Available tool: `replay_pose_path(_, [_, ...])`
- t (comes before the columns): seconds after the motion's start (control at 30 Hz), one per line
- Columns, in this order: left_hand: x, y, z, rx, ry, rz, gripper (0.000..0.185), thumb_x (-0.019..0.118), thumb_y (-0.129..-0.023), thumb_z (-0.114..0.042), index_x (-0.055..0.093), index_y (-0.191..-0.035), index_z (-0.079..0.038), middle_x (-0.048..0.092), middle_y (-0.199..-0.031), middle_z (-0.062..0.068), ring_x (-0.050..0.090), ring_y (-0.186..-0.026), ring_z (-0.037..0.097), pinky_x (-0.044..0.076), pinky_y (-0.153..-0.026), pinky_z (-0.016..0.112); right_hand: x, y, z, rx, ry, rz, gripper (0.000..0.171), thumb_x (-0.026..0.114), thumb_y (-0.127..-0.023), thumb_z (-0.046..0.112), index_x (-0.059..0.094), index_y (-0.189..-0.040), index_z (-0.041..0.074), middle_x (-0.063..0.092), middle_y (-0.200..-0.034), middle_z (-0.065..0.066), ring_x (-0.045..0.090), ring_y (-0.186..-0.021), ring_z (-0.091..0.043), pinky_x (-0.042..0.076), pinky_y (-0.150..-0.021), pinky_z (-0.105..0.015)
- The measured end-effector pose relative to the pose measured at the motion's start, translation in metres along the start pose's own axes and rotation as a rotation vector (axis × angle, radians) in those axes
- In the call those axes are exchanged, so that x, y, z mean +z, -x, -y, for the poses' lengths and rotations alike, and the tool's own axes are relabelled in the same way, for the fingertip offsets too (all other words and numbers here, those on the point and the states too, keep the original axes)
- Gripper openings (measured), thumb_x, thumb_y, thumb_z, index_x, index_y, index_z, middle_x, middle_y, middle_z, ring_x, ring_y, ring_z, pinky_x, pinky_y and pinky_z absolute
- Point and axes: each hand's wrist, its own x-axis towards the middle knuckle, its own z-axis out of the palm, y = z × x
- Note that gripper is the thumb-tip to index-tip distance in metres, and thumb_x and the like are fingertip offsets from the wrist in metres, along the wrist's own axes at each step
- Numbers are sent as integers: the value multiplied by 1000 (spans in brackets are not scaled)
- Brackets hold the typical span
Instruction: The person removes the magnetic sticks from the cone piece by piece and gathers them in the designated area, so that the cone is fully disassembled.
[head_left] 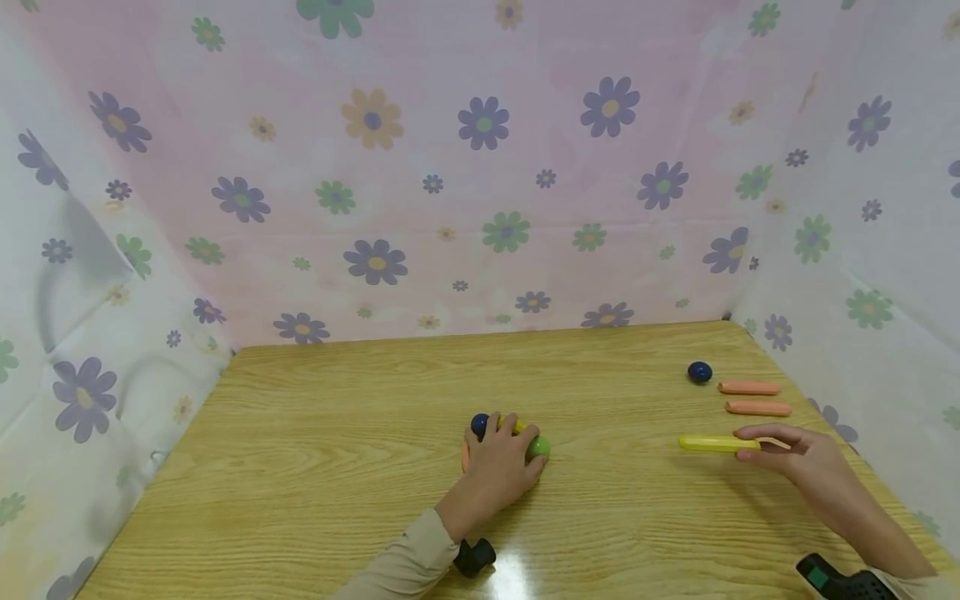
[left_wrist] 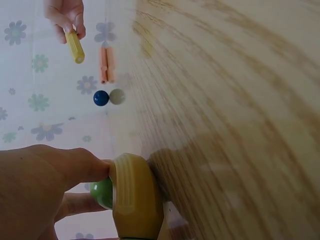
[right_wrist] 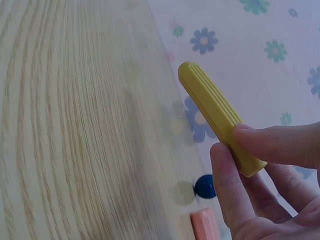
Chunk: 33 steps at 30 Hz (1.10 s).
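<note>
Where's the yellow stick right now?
In the head view, the yellow stick is pinched in the right hand at the table's right side, just in front of the two pink sticks.

Wooden table (head_left: 315, 467): left half and near centre are left bare, and passage there is unobstructed. Mid-table is occupied by the left hand (head_left: 498, 467) over a cluster of small pieces (head_left: 536, 446). The right edge is crowded by a blue ball (head_left: 700, 372), two pink sticks (head_left: 750, 388), and the yellow stick (head_left: 716, 443) pinched by the right hand (head_left: 806, 458). The table is enclosed on three sides by floral cloth walls (head_left: 480, 208).
</note>
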Motion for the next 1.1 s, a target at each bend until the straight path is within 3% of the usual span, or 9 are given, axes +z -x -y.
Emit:
replay_pose_path(0.1, [-1, 0, 0, 0, -6, -11, 30, 59, -92, -40, 64, -117, -23, 54, -123, 10, 45, -117, 36, 36, -80, 65, -8, -2, -2, 18, 54, -11, 22, 62, -92, 10, 69, -112, 8, 63, -101, 22, 60, -89, 0, 50, -72, -20])
replay_pose_path(0.27, [-2, 2, -1, 5, -14, -31, 30, 60, -92, -41, 64, -115, -23, 55, -121, 9, 46, -115, 35, 37, -79, 63, -22, -4, -8, 33, -8, 34, 23, 59, -94, 9, 69, -114, 13, 60, -103, 24, 61, -90, 0, 51, -72, -22])
replay_pose_path(0.5, [0, 2, -2, 6, -22, -40, 28, 60, -92, -40, 65, -114, -23, 55, -118, 8, 47, -113, 34, 38, -76, 61, -45, -11, -24, -52, -481, 183, 36, 41, -98, -8, 72, -107, 9, 67, -106, 9, 67, -93, -15, 53, -78, -28])
replay_pose_path(0.67, [2, 2, -1, 3, -19, -44, 29, 60, -92, -40, 65, -115, -23, 55, -118, 7, 47, -113, 33, 38, -76, 60, -62, -16, -34, 53, -578, 115, 31, 50, -95, -6, 74, -101, 12, 67, -100, 3, 68, -91, -20, 53, -79, -31])
replay_pose_path(0.97, [3, 2, 0, 5, -28, -43, 30, 60, -92, -40, 64, -116, -24, 55, -121, 8, 46, -117, 35, 37, -80, 62, -82, -25, -56, 74, -325, -29, 21, 64, -90, 4, 73, -97, 22, 62, -93, 16, 67, -84, -8, 53, -74, -27])
replay_pose_path(1.1, [4, 2, 1, 18, -29, -51, 31, 59, -92, -40, 64, -117, -23, 55, -123, 9, 45, -119, 36, 37, -81, 63, -86, -27, -59, 115, -58, -126, 15, 68, -89, 15, 74, -96, 27, 54, -90, 27, 60, -78, 6, 53, -69, -25])
